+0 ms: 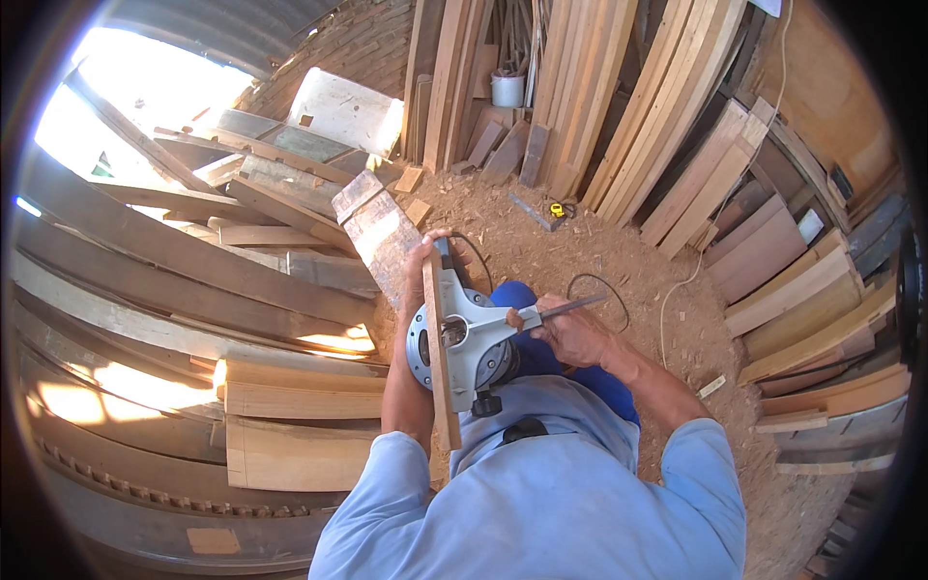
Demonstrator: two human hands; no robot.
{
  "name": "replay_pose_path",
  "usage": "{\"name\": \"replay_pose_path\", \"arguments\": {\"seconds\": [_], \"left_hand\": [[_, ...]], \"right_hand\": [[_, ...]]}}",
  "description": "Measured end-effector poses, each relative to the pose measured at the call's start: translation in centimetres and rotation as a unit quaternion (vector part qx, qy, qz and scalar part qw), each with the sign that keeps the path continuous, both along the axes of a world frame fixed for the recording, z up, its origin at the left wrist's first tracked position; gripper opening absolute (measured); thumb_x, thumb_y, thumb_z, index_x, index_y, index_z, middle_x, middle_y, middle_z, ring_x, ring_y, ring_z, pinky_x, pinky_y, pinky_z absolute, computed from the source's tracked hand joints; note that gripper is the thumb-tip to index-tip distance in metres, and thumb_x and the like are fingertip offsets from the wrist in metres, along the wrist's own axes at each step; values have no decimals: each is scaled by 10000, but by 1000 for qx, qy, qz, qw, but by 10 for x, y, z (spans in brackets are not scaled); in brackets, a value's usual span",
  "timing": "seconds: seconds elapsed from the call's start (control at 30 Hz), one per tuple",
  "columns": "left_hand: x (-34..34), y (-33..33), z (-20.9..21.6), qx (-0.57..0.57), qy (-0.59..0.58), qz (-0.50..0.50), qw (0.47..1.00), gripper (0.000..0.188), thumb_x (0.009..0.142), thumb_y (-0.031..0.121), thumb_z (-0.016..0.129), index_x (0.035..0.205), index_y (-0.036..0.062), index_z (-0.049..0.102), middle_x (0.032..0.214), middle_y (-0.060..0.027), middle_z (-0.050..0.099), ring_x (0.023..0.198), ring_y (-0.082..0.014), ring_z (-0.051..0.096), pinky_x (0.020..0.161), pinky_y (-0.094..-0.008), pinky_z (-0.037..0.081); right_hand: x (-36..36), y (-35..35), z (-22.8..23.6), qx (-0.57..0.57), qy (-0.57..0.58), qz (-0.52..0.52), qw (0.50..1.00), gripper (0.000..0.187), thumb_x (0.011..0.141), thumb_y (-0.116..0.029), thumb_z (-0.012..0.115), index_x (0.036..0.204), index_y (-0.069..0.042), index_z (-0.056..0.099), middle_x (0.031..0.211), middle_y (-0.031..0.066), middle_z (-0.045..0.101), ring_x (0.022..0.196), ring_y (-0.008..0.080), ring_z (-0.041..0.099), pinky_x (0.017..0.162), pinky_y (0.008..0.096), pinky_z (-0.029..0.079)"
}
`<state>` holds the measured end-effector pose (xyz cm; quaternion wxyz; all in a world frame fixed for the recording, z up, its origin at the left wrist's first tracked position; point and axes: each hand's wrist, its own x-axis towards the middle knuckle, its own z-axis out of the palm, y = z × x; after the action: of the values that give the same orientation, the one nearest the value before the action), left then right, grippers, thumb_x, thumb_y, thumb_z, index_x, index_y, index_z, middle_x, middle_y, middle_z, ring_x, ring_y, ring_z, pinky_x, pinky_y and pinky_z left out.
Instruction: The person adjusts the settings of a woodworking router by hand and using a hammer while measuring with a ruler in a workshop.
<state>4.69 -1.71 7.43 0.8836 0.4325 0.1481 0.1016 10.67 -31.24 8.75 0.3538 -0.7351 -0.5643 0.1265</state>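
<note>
Grip of the left hand (pixel 416 271) curls round a wooden strip (pixel 439 358) against a power tool (pixel 491 327), the right hand (pixel 578 336) clasping a dark bar (pixel 582 304).

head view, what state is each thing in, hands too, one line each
Left hand: closed on the far end of the wooden strip
Right hand: at the dark bar, exact grip unclear
Wooden strip: held against the power tool
Power tool: in front of the body, running or not unclear
Yellow tape measure: lying on the floor
White bucket: upright
Floor: strewn with shavings
</note>
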Motion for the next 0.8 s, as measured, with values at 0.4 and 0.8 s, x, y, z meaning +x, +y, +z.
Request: {"name": "replay_pose_path", "arguments": {"seconds": [0.4, 0.8], "left_hand": [[13, -5, 3, 13, 13, -31, 999, 480, 939, 500, 607, 1240, 126, 587, 1003, -141, 656, 947, -295, 706, 791, -415, 604], [21, -7, -15, 30, 53, 62, 996, 506, 1015, 614, 469, 1115, 149, 641, 836, -78, 652, 740, -234, 678, 613, -368, 549]], "right_hand": [[-21, -7, 29, -58, 68, -101, 991, 252, 955, -208, 632, 1119, -17, 651, 931, 240, 682, 867, 408, 663, 753, 483, 504], [-55, -14, 72, -61, 34, -334, 940, 598, 869, -224, 765, 1371, -11, 521, 1171, 241, 672, 1078, 404, 650, 928, 488, 504]]}}
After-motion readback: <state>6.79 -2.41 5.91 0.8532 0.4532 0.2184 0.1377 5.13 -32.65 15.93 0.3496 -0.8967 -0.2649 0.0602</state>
